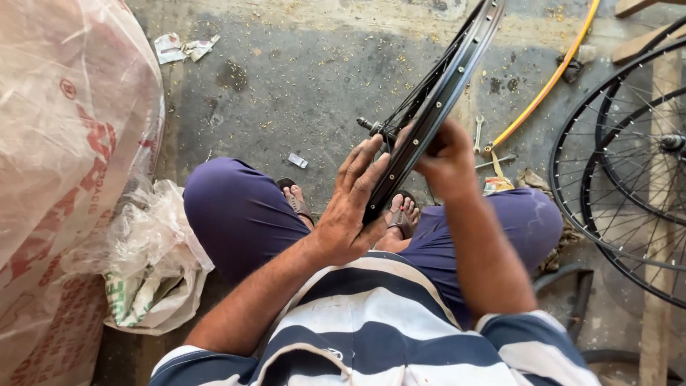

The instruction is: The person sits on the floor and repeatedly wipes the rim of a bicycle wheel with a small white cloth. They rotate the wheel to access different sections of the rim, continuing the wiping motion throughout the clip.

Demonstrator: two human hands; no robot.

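Rough grey concrete floor (300, 78), littered with chaff and one scrap of paper (183, 48) at 11 o'clock, lies under a seated person. Both hands clamp one black bicycle rim (443, 86) held edge-on at centre: the left hand (354, 207) flat against its lower side, the right hand (446, 161) gripping just beyond at 1 o'clock. Two spoked wheels (629, 171) lean at 3 o'clock. One spanner (478, 133) and one yellow tube (550, 78) lie near 2 o'clock. Two plastic sacks (71, 143) fill 9 o'clock.

Glossy black metal rim (436, 100); rough concrete floor (286, 86); crinkly plastic sack (64, 129).
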